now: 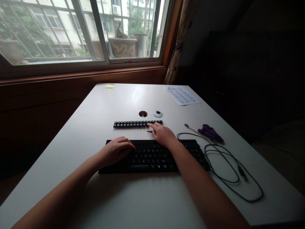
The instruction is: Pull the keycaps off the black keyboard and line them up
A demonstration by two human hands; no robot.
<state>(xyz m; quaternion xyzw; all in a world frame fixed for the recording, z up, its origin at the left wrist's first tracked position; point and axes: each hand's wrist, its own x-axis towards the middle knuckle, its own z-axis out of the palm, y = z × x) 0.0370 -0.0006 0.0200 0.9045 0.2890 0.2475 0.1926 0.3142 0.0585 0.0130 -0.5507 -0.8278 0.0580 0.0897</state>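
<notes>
A black keyboard [152, 156] lies on the white table, with bare-looking dark areas among its upper keys. My left hand [118, 148] rests over its left side, fingers loosely bent and lying on it. Beyond the keyboard, loose black keycaps [130, 124] are lined up in two rows. My right hand [160, 133] reaches over the keyboard; its index fingertip is at the front row of keycaps. A thin pointed tool [150, 131] sticks out from under that hand's fingers, its exact kind unclear.
The keyboard's black cable [238, 181] is coiled at right. Near it lie a purple cloth [211, 133] and a thin-handled brush [194, 129]. Farther back are a table hole [143, 114], its round cover [158, 114], a printed sheet [183, 96] and yellow sticky notes [109, 86].
</notes>
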